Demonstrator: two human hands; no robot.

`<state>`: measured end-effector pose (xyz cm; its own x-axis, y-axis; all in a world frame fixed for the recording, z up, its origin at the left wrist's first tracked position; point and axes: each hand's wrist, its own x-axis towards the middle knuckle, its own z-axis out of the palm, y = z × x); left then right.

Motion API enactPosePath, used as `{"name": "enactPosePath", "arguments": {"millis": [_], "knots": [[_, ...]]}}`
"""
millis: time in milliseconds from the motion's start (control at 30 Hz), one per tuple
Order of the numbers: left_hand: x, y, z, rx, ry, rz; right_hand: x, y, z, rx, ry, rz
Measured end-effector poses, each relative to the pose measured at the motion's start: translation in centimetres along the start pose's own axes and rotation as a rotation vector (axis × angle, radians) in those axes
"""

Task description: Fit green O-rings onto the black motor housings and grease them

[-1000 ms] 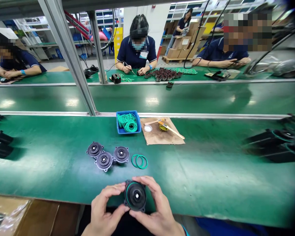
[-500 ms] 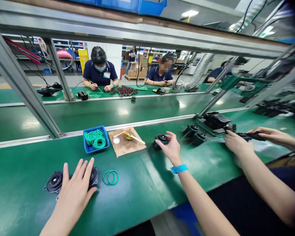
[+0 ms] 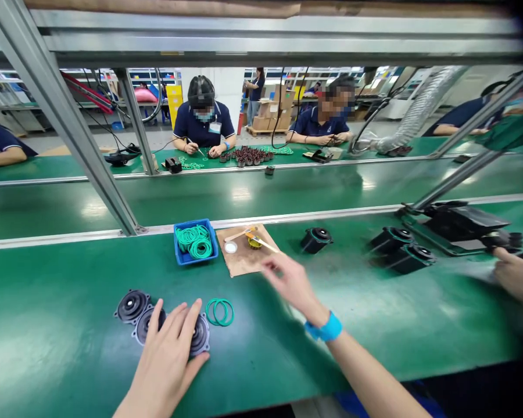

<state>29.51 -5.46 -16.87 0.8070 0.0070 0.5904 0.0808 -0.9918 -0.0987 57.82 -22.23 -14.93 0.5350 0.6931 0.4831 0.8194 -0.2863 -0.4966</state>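
Note:
My left hand [image 3: 168,348] lies with spread fingers over a dark round cover [image 3: 199,335], partly hiding it; two more covers [image 3: 131,305] sit at its left. Two green rings [image 3: 220,312] overlap on the bench just right of these fingers. My right hand [image 3: 290,281], with a blue wristband, hovers near the front right corner of a brown board [image 3: 239,266]; its fingertips are blurred. On that board are a brush [image 3: 265,244], a yellow cup [image 3: 255,241] and a white round piece [image 3: 230,247]. A black housing [image 3: 316,240] stands behind my right hand.
A blue bin [image 3: 195,261] of green rings stands left of the board. Two black housings [image 3: 407,259] and a black device [image 3: 466,223] are at the right, near a co-worker's hand [image 3: 518,278]. A slanted metal post [image 3: 91,139] rises at the left. People sit across the bench.
My right hand has let go of the black housing and moved left towards the board. The view has turned right. The co-worker's hands have shifted towards the right edge, with only one clearly showing.

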Motion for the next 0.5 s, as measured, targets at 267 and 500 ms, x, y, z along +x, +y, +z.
{"name": "enactPosePath", "arguments": {"millis": [267, 500], "knots": [[-0.9, 0.3, -0.7, -0.021, 0.032, -0.064, -2.4, -6.1, 5.7, 0.011, -0.517, -0.001], [-2.2, -0.2, -1.0, -0.052, 0.024, -0.084, -2.2, -6.2, 5.7, -0.075, -0.572, 0.072]]}}
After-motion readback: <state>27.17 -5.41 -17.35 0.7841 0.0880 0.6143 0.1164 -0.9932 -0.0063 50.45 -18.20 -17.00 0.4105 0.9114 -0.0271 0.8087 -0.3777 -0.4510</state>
